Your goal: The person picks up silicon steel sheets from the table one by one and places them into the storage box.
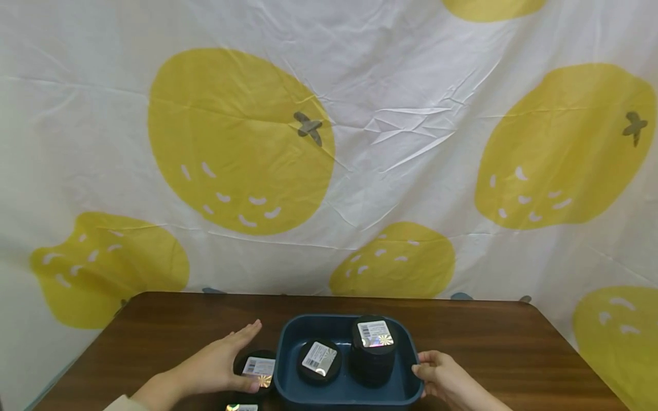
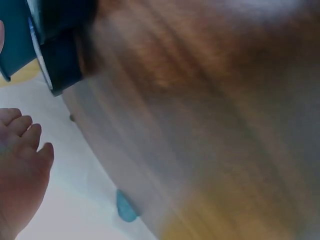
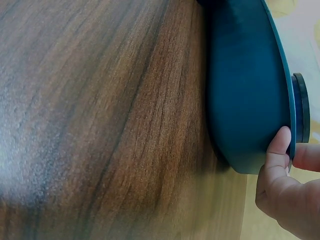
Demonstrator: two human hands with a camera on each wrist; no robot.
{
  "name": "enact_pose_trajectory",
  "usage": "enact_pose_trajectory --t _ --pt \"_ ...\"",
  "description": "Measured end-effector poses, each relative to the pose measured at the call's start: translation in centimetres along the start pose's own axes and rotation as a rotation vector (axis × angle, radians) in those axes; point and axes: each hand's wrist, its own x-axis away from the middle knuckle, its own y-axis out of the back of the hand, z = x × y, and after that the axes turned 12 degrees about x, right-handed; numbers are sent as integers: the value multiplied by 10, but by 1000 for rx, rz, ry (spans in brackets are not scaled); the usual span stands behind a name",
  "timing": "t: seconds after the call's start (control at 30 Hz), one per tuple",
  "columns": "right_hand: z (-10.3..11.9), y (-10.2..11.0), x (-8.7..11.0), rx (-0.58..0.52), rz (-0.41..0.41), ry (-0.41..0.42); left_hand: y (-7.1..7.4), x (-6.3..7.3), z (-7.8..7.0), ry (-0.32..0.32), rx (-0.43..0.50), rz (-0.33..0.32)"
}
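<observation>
A dark blue tray (image 1: 349, 397) stands on the table. Its right rim is pinched between the thumb and fingers of my right hand (image 1: 444, 377), which the right wrist view also shows on the tray wall (image 3: 250, 90). Inside, a single round black container (image 1: 331, 374) with a white label lies on the left, and a stack of similar black containers (image 1: 371, 368) rises on the right. My left hand (image 1: 213, 365), fingers extended and thumb apart, hovers by another labelled black container (image 1: 252, 364) just left of the tray. Whether the thumb touches it, I cannot tell.
Below that container, another labelled black one (image 1: 241, 407) is cut off by the frame's bottom edge. The brown wooden table (image 1: 514, 337) ends at a white cloth (image 1: 401, 188) printed with yellow fruit, hanging behind it.
</observation>
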Motion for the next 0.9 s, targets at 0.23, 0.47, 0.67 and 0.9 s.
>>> enact_pose_trajectory --t 0.23,0.47,0.67,0.9 --pt "0 0 0 1 12 11 -6 -1 7 51 36 66" --pt "-1 -1 0 -13 21 28 -11 -2 8 24 -7 71" --pt "-2 0 0 -18 23 27 -11 -4 9 36 -4 79" --pt "-2 0 0 -21 21 31 -9 -5 10 70 45 93"
